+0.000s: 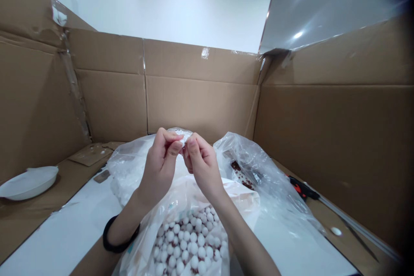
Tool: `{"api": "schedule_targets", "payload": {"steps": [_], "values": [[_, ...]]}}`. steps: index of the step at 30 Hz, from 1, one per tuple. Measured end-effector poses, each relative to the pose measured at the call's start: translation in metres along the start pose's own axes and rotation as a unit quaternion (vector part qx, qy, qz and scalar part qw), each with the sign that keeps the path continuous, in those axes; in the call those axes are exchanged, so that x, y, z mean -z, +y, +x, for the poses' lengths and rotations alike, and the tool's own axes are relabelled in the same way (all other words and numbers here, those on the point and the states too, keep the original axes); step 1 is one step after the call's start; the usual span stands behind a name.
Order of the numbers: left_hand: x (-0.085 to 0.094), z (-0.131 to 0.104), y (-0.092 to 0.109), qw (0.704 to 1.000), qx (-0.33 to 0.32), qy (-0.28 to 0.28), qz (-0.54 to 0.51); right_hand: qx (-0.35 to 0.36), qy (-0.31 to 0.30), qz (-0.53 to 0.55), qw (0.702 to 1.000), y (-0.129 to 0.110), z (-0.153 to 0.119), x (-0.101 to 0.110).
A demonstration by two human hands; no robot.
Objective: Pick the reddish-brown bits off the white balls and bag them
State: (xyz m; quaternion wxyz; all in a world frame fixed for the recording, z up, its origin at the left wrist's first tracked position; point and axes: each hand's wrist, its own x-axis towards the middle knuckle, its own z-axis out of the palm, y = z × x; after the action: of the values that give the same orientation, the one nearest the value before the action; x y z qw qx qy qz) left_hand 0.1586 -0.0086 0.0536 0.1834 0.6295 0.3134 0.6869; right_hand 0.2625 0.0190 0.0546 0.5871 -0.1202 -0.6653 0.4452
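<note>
My left hand (163, 159) and my right hand (202, 159) are raised close together at mid-view. Both have thumb and fingers pinched together, with the fingertips nearly meeting. Whatever they grip is too small and too covered by fingers to name. Something white (183, 134) shows between and behind the fingertips. Below my wrists, an open plastic bag (142, 241) holds many small white balls (193, 248), with reddish-brown bits among them. Just behind my hands lies a clear plastic bag with white contents (129, 168).
Right of centre, another clear bag (274, 194) has dark red bits in it. Scissors with black and red handles (302, 187) lie at the right beside a metal rod. A white bowl (30, 183) stands at left. Cardboard walls (200, 99) enclose the white table surface (74, 233).
</note>
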Motion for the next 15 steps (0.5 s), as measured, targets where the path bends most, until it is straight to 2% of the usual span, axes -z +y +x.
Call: {"api": "schedule_targets", "payload": {"steps": [4,10,15], "values": [[-0.002,-0.0016,0.0004,1.0,-0.018,0.017,0.011,-0.005,-0.002,-0.004,1.0,-0.0003,-0.0005,0.0001],[-0.0028,-0.0003,-0.0044,0.998,-0.052,0.007,0.04,-0.005,-0.004,-0.004,1.0,0.0022,0.002,0.0014],[-0.0002,0.0016,-0.0005,0.996,-0.049,0.045,0.059,-0.048,-0.026,0.03,0.998,0.0068,0.0033,-0.0004]]}}
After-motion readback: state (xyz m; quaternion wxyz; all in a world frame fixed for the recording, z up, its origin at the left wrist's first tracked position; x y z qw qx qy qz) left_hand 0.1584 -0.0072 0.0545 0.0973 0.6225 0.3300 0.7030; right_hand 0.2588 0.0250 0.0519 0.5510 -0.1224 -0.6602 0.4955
